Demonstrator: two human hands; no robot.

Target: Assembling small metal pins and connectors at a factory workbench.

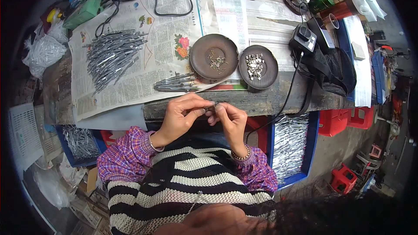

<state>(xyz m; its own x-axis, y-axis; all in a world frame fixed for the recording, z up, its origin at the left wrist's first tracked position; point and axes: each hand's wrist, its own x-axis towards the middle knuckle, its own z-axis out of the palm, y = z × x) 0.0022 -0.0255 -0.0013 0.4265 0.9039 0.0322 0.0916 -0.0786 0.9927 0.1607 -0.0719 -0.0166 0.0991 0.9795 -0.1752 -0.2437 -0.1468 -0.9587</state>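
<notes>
Over the middle of the near edge of the worn, dark wooden surface (254, 103), the person's left hand (178, 115) and right hand (233, 121) met, thumbs and forefingers closed in a narrow pinch. Between the fingertips sat a small dark piece (210, 109); from where I stood, I could not tell its exact shape. Such fiddly handling, I judged, called for a light grip, steadied wrists and one hand holding firm while the other made the fine adjustments.

Beyond the hands, a shallow, round, dark brown dish (198, 63) held thin brassy pins (217, 62), and a matching ridged brown dish (271, 70) to its right held tiny, shiny silvery beads (254, 64). Printed newspaper (161, 30) covered much of the surface's left side, bearing a broad heap of slim grey metal strips (114, 56) and a smaller bundle of similar strips (178, 82) nearer the front edge. Below the right end stood a blue crate (271, 148) full of silvery lengths (289, 141), near a red plastic stool (334, 122).
</notes>
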